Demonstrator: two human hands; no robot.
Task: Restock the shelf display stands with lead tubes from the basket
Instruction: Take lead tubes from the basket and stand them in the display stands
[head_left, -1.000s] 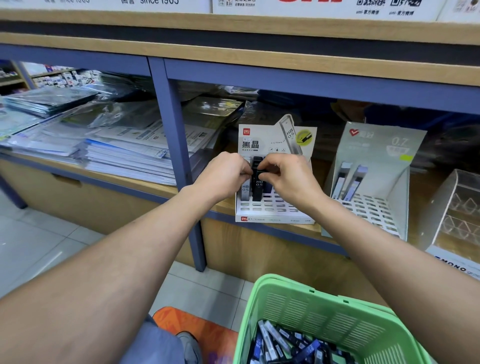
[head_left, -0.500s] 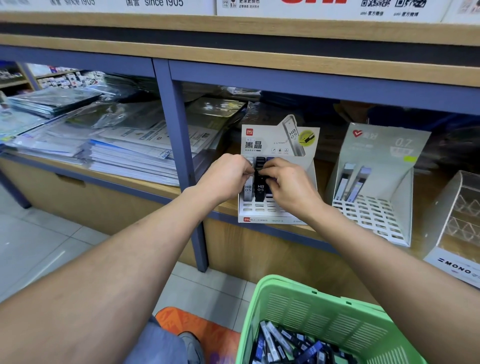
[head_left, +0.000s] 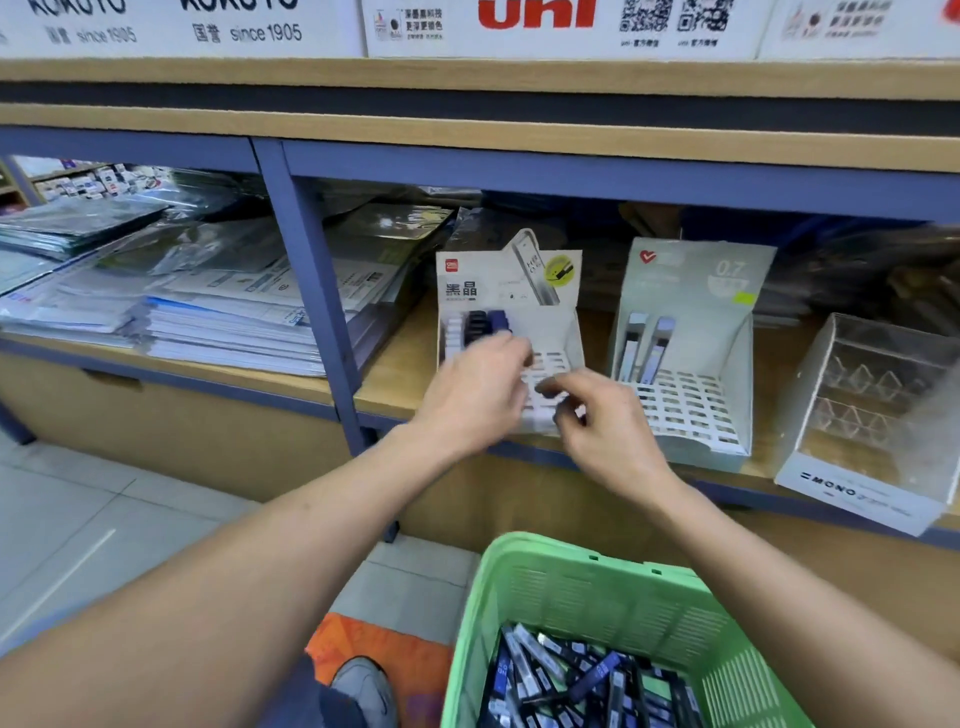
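A white card display stand (head_left: 511, 280) sits on the wooden shelf and holds several lead tubes (head_left: 480, 325), white, black and blue, upright in its back left slots. My left hand (head_left: 478, 395) hovers just in front of the stand with relaxed fingers and holds nothing. Slightly nearer and to the right is my right hand (head_left: 602, 421), blurred, with loosely curled fingers and no tube seen in it. A pale green 0.7 stand (head_left: 691, 291) to the right holds two tubes (head_left: 644, 348). The green basket (head_left: 587, 587) below holds several loose lead tubes (head_left: 571, 680).
A clear acrylic MONO stand (head_left: 872, 415) is at the far right of the shelf. A blue shelf post (head_left: 317, 291) rises left of the white stand, with stacked paper packs (head_left: 223, 322) beyond it. An orange mat (head_left: 379, 649) and my shoe (head_left: 363, 686) are on the floor.
Both hands have let go of the tubes in the white stand and drawn back toward me, the right hand moving down and to the right. The tubes stay upright in their slots.
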